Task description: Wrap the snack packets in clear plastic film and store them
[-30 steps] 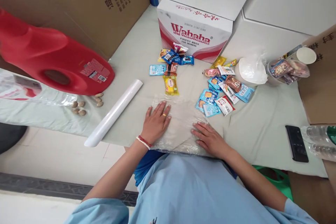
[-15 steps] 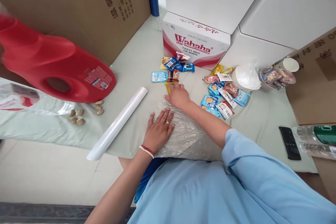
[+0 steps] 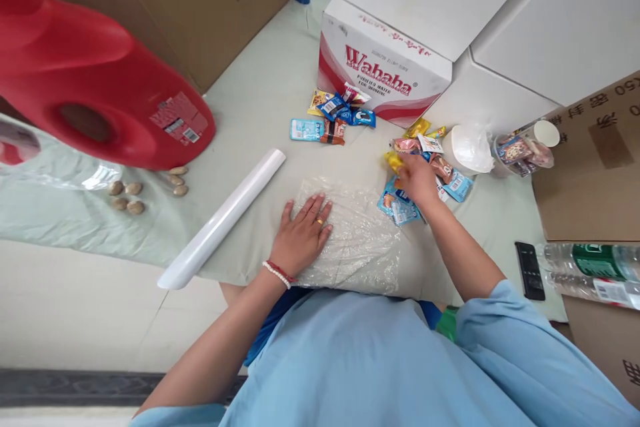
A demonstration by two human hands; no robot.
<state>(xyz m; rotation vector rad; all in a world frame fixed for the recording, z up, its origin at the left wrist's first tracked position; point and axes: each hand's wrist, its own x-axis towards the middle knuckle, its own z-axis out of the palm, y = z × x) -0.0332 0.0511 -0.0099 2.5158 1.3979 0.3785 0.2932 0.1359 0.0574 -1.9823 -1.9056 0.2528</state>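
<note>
My left hand [image 3: 302, 232] lies flat with fingers spread on the left part of a clear plastic sheet [image 3: 360, 247]. Over the right-hand pile of snack packets [image 3: 400, 203], my right hand [image 3: 419, 179] is closed on a small yellow snack packet [image 3: 393, 161], partly covered by the fingers. That pile mixes light blue, white, brown and pink wrappers. A smaller group of packets stands before the Wahaba-style water carton, among them a blue packet [image 3: 335, 107], a light blue packet [image 3: 307, 129] and a brown packet [image 3: 333, 132].
A white roll [image 3: 225, 217] lies slanted at the left. Beyond it are several brown nuts [image 3: 134, 189] and a red jug [image 3: 125, 80]. The white-and-red carton [image 3: 385, 67] stands at the back. At right are a white bowl [image 3: 456, 153], a phone [image 3: 530, 271] and plastic bottles [image 3: 595, 260].
My right hand has moved right, from beside the smaller packet group to the right-hand pile, carrying the yellow snack packet. My left hand stays flat on the plastic sheet. The view has shifted slightly.
</note>
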